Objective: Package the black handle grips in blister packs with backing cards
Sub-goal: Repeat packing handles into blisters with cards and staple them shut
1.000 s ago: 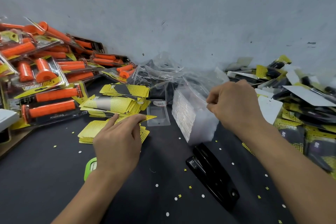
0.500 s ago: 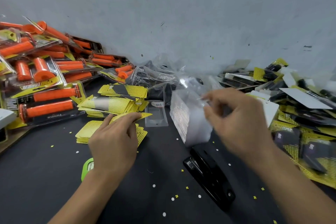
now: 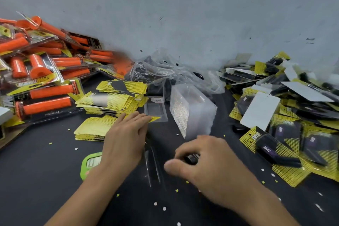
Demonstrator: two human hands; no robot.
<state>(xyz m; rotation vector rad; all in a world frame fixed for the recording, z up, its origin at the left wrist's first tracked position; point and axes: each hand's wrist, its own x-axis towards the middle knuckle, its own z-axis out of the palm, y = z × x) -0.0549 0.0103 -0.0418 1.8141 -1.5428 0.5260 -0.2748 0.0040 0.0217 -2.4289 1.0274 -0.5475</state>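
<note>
Left hand (image 3: 126, 139) lies flat with fingers straight, resting on the near stack of yellow backing cards (image 3: 95, 127). Right hand (image 3: 209, 163) is curled over a small black object (image 3: 191, 158); it's blurred, so can't tell if it grips. A clear blister pack (image 3: 153, 165) lies on the table (image 3: 45, 180) between the hands. Bagged black handle grips (image 3: 161, 73) sit by the wall, well beyond both hands, behind the blister stack (image 3: 192, 110).

On the desk (image 3: 36, 180), under the fingers of the left hand (image 3: 124, 141), a stack of backing cards (image 3: 91, 128); more card stacks (image 3: 113, 101) just behind. Further left, a heap of packed grips (image 3: 42, 82). Between the hands, one blister shell (image 3: 153, 163). Under the right hand (image 3: 207, 163), a stapler (image 3: 191, 158). Behind it, stacked blisters (image 3: 192, 112), then plastic bags (image 3: 165, 71). Off right, finished packs (image 3: 284, 115).
</note>
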